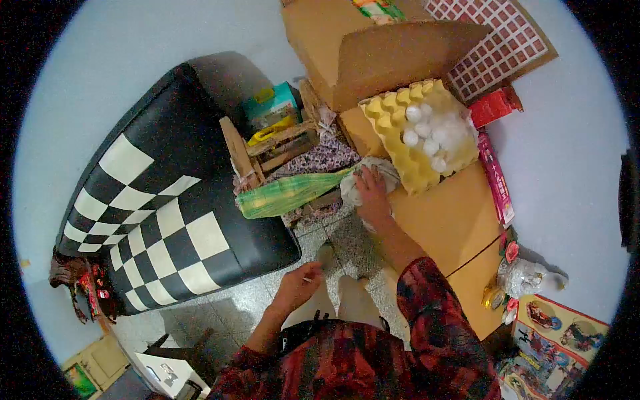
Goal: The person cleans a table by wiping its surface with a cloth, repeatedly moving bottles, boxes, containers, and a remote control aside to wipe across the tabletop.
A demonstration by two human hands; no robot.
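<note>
My right hand (371, 193) reaches forward with its fingers curled over a greyish-white cloth (388, 172), bunched at the edge of a cardboard box. A green and yellow checked cloth (283, 195) stretches leftward from it across a wooden chair (235, 143) with a purple floral cushion (313, 159). Low in front of my body is my left hand (299, 288), its fingers pinched together. Something small and pale shows at the fingertips, too small to name. Right of the white cloth, a yellow egg tray (387, 123) carries several white eggs (421, 127), partly in a clear bag.
Cardboard boxes (447, 217) stand on the right, with an open one (393, 60) behind. A black-and-white checkered sofa (167, 227) fills the left. Along the right wall are a pink box (495, 177), a red box (495, 108) and a wrapped figurine (527, 277).
</note>
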